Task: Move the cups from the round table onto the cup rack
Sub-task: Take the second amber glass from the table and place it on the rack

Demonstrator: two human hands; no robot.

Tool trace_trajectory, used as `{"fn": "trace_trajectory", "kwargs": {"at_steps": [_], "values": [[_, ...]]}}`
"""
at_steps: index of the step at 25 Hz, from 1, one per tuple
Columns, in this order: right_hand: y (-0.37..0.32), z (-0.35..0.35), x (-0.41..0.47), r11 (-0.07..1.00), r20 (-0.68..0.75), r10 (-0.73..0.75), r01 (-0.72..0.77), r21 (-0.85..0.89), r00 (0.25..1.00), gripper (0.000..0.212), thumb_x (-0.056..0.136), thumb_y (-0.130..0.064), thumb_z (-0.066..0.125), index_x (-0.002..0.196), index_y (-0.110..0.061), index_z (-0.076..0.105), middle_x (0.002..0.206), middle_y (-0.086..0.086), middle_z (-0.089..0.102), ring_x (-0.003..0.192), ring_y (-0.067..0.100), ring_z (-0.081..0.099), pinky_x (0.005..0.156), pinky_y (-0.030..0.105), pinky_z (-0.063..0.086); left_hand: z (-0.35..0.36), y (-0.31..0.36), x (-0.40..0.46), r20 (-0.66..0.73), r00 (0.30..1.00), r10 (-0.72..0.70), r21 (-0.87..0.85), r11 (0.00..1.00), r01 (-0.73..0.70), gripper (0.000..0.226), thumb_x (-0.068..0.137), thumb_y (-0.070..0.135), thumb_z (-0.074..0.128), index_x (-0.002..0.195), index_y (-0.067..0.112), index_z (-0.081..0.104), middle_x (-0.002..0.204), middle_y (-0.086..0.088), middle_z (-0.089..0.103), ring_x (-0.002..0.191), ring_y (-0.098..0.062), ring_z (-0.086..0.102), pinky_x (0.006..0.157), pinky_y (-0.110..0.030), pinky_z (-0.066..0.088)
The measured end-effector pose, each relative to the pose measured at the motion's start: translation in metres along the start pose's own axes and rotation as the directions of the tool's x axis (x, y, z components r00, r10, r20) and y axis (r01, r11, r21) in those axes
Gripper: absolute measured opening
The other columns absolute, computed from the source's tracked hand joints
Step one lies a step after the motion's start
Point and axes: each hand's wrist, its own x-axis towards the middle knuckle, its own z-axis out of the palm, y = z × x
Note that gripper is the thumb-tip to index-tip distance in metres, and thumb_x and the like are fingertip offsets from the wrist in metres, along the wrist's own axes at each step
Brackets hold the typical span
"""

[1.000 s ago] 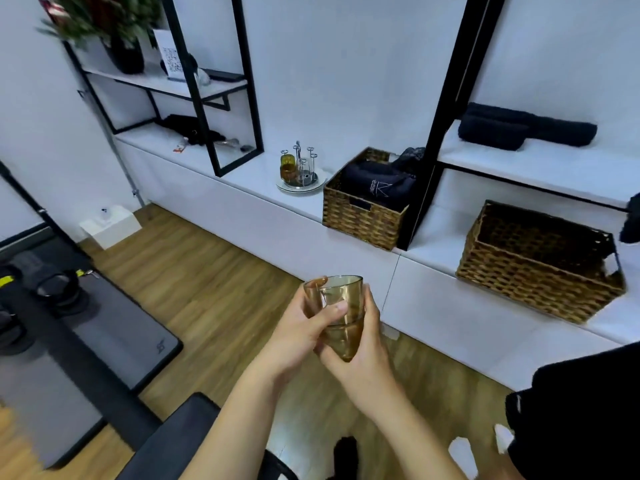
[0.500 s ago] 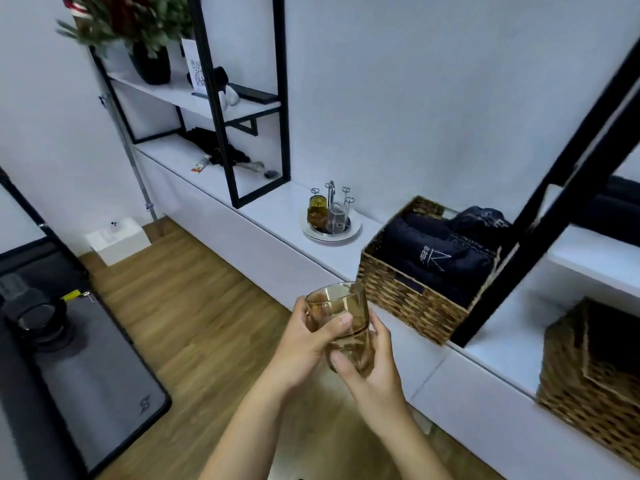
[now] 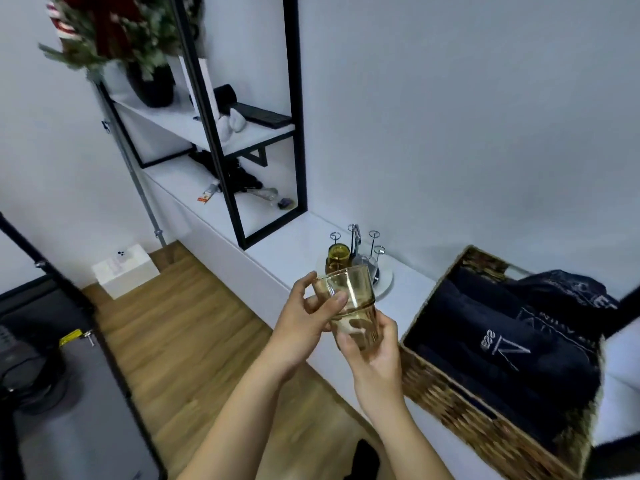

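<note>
Wooden floor [image 3: 194, 327] runs along the left, with a white box [image 3: 124, 270] on it against the wall. Above, a black-framed shelf [image 3: 214, 133] carries a dark vase of greenery [image 3: 152, 84] and a few small dark items. Below and to its right, a long white worktop [image 3: 287, 244] runs along the wall.

Low in the centre, the left hand [image 3: 304, 323] grips the amber glass cup [image 3: 349, 303] near its rim, thumb on the near side and fingers curled round the far side. The cup is held upright, tilted slightly, in the air in front of the worktop. The right hand [image 3: 375, 355] grips the cup's lower part, fingers wrapped under its base.

Just behind the cup, the rack [image 3: 360, 258] stands on a white plate [image 3: 384, 284] on the worktop, its wire pegs ending in small loops. Another amber cup [image 3: 337, 256] sits upside down on a left peg.

Further right, a wicker basket [image 3: 460, 414] rests on the worktop, holding folded dark towels [image 3: 502, 344] with pale lettering.
</note>
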Motion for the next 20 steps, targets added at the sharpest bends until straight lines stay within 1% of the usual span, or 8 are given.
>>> {"fn": "trace_trajectory", "kwargs": {"at_steps": [4, 7, 9, 10, 13, 15, 17, 20], "values": [[-0.009, -0.003, 0.108, 0.998, -0.031, -0.052, 0.052, -0.028, 0.998, 0.062, 0.07, -0.046, 0.083, 0.121, -0.042, 0.048, 0.115, -0.016, 0.068, 0.105, 0.01, 0.068, 0.082, 0.024, 0.053, 0.008, 0.016, 0.096, -0.074, 0.995, 0.065, 0.178, 0.983, -0.051, 0.089, 0.076, 0.064, 0.067, 0.151, 0.034, 0.029, 0.13, 0.003, 0.066, 0.101, -0.006, 0.071, 0.094, -0.034, 0.057], [-0.025, -0.003, 0.169, 0.99, 0.025, -0.093, 0.095, -0.103, 0.995, 0.057, 0.074, -0.034, 0.083, 0.117, -0.046, 0.048, 0.11, -0.018, 0.066, 0.099, 0.008, 0.068, 0.079, 0.022, 0.054, 0.01, 0.029, 0.147, -0.04, 0.99, 0.138, 0.319, 0.94, -0.119, 0.069, 0.087, 0.069, 0.055, 0.148, 0.051, 0.028, 0.141, 0.016, 0.053, 0.105, 0.004, 0.065, 0.087, -0.016, 0.052], [-0.031, -0.009, 0.23, 0.98, 0.039, -0.12, 0.125, -0.157, 0.992, 0.06, 0.077, -0.02, 0.085, 0.12, -0.037, 0.048, 0.113, -0.008, 0.065, 0.097, 0.006, 0.067, 0.075, 0.022, 0.055, 0.017, 0.036, 0.197, -0.031, 0.971, 0.237, 0.409, 0.889, -0.204, 0.061, 0.097, 0.061, 0.049, 0.152, 0.051, 0.025, 0.148, 0.022, 0.045, 0.113, 0.007, 0.06, 0.088, -0.007, 0.047], [-0.033, -0.009, 0.257, 0.972, 0.061, -0.118, 0.128, -0.197, 0.991, 0.061, 0.078, -0.017, 0.086, 0.122, -0.032, 0.047, 0.116, -0.004, 0.063, 0.098, 0.006, 0.066, 0.075, 0.022, 0.055, 0.017, 0.034, 0.217, -0.014, 0.962, 0.272, 0.454, 0.859, -0.237, 0.059, 0.103, 0.052, 0.048, 0.156, 0.048, 0.023, 0.153, 0.021, 0.041, 0.119, 0.007, 0.056, 0.093, -0.008, 0.045], [-0.043, 0.0, 0.31, 0.906, 0.101, -0.161, 0.187, -0.381, 0.982, 0.068, 0.075, -0.027, 0.087, 0.127, -0.03, 0.045, 0.124, -0.008, 0.054, 0.108, 0.003, 0.058, 0.083, 0.016, 0.048, 0.009, 0.028, 0.257, 0.039, 0.931, 0.362, 0.624, 0.719, -0.305, 0.075, 0.103, 0.021, 0.056, 0.16, 0.042, 0.013, 0.168, 0.014, 0.02, 0.148, -0.001, 0.029, 0.109, -0.024, 0.039], [-0.041, 0.007, 0.336, 0.842, 0.176, -0.169, 0.235, -0.486, 0.97, 0.072, 0.073, -0.032, 0.086, 0.131, -0.033, 0.043, 0.124, -0.016, 0.045, 0.109, -0.007, 0.051, 0.081, 0.006, 0.04, 0.001, 0.024, 0.281, 0.078, 0.923, 0.377, 0.731, 0.608, -0.31, 0.087, 0.093, 0.023, 0.069, 0.161, 0.039, 0.016, 0.172, 0.011, 0.008, 0.155, -0.008, 0.016, 0.108, -0.028, 0.037], [-0.036, 0.019, 0.36, 0.784, 0.248, -0.149, 0.267, -0.561, 0.957, 0.078, 0.073, -0.035, 0.083, 0.136, -0.037, 0.037, 0.123, -0.022, 0.037, 0.11, -0.011, 0.046, 0.08, 0.005, 0.038, -0.009, 0.018, 0.312, 0.106, 0.909, 0.404, 0.774, 0.541, -0.331, 0.088, 0.086, 0.026, 0.078, 0.158, 0.03, 0.029, 0.171, 0.004, 0.016, 0.156, -0.017, 0.017, 0.113, -0.036, 0.036], [-0.02, 0.038, 0.394, 0.703, 0.28, -0.14, 0.295, -0.648, 0.95, 0.086, 0.075, -0.031, 0.081, 0.144, -0.03, 0.03, 0.127, -0.018, 0.033, 0.122, 0.004, 0.044, 0.092, 0.02, 0.045, -0.025, 0.0, 0.359, 0.11, 0.928, 0.356, 0.739, 0.595, -0.316, 0.088, 0.08, 0.028, 0.083, 0.155, 0.03, 0.036, 0.16, 0.007, 0.04, 0.153, -0.018, 0.022, 0.117, -0.04, 0.033]]}}
